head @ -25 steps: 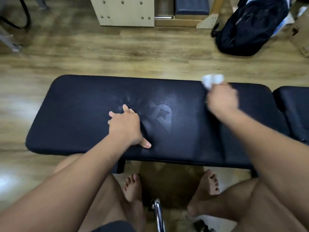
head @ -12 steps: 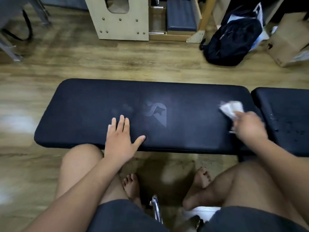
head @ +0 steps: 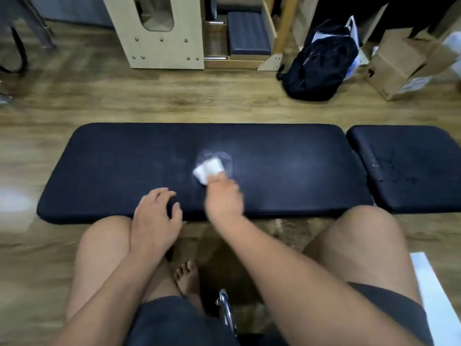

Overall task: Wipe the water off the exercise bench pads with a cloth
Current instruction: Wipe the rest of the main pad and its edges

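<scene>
Mid-bench on the long black vinyl pad (head: pixel 287 168), the right hand (head: pixel 224 198), fingers pinching the folded white cloth (head: pixel 208 169), should press flatter, sweeping toward the three o'clock droplets (head: pixel 389 168); the left hand (head: pixel 156 211) rests relaxed.

Dark charcoal shorts (head: pixel 172 318), plain fabric, hems ending above the knees (head: pixel 104 236) on both legs. Both forearms (head: pixel 287 268) bare up to the frame edge. The left hand (head: pixel 155 213) and right hand (head: pixel 224 199) bare, likewise the one foot (head: pixel 187 277) in view.
</scene>
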`<move>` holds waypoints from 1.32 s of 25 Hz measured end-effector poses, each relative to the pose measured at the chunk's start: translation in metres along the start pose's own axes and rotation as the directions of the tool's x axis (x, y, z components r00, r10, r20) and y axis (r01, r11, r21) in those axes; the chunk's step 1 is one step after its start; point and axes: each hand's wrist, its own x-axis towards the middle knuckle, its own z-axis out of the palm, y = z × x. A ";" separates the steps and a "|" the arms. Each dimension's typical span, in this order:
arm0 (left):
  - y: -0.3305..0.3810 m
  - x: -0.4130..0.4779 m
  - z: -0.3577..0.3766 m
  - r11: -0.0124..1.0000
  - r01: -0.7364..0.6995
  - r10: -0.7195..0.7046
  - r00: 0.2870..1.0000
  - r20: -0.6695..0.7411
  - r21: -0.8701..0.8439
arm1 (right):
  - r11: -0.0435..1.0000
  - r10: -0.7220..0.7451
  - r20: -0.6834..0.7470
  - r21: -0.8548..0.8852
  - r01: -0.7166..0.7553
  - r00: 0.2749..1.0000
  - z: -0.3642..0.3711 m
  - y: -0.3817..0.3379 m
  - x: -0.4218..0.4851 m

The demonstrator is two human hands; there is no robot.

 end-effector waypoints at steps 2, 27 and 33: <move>-0.002 -0.002 -0.006 0.998 -0.038 0.033 0.993 -0.110 -0.048 | 0.943 -0.332 0.182 0.046 0.329 0.926 -0.003 -0.042 -0.021; -0.197 0.070 -0.021 0.904 0.418 -0.380 0.882 -0.277 0.092 | 1.000 -0.013 -0.086 -0.010 0.012 0.996 0.018 -0.063 0.070; -0.195 0.068 -0.019 0.909 0.407 -0.355 0.870 -0.342 0.092 | 0.886 -0.463 0.153 0.101 0.452 0.873 0.051 -0.214 0.072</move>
